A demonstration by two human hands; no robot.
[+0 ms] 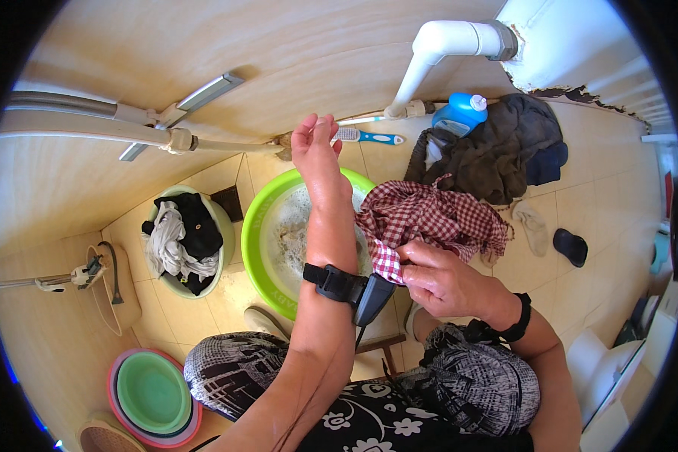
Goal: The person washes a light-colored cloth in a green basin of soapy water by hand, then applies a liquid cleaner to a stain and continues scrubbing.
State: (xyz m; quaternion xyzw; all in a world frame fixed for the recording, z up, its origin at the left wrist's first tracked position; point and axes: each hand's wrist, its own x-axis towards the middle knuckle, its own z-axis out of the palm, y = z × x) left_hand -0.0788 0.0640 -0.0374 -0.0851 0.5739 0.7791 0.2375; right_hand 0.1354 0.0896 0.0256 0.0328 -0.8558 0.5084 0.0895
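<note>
My left hand (318, 141), fingers loosely bent and nothing in them, is raised over the far rim of a lime-green plastic basin (252, 226). A black strap with a box-shaped device (376, 299) circles that forearm. Foamy water (285, 226) fills the basin, with something brownish partly hidden in the suds. At the basin's right side, my right hand (443, 277) pinches the edge of a red-and-white checked cloth (429, 214). The pinched corner lies close beside the device; whether they touch, I cannot tell. Skin on both hands looks wet.
Left of the basin, a pale green bucket (229, 248) holds black and grey clothes. Dark clothes (486, 152), a blue detergent bottle (460, 114), a scrubbing brush (373, 137) and socks (531, 226) lie right. A white pipe (424, 62) juts out above. Stacked basins (152, 392) stand lower left.
</note>
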